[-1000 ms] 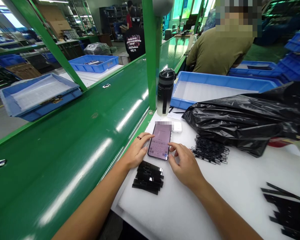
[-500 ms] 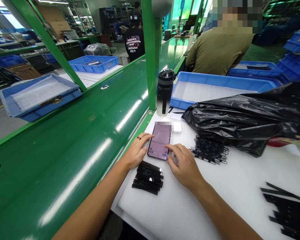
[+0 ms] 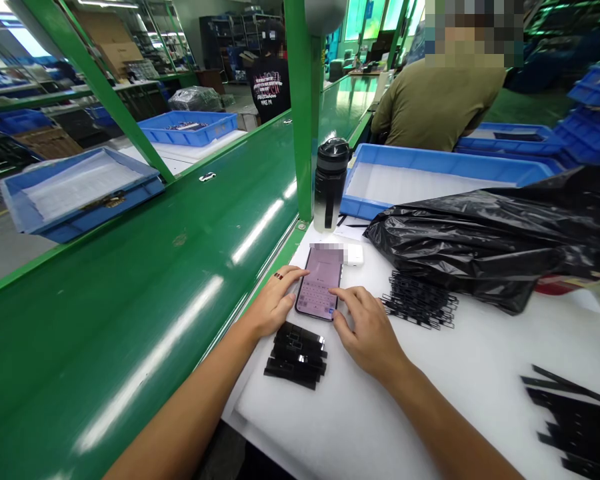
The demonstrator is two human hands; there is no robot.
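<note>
A smartphone with a pinkish screen and an on-screen keyboard lies on the white work surface. My left hand, with a dark ring, is open at its left side, a fingertip touching the upper left edge and the thumb by the lower left. From the right, my right hand reaches in open, its index fingertip over the right of the keyboard and its thumb by the lower right corner. Just below the phone is a stack of glossy black strips. Behind the phone's top sits a small white case.
A dark-lidded bottle stands beside the green post. To the right lie black frame pieces, a black plastic bag and more black strips. A blue tray is behind; the green conveyor belt runs left. Someone sits ahead.
Small pieces on the green belt have shifted slightly toward the lower left. My right thumb has moved a little; both hands otherwise stay at the phone.
</note>
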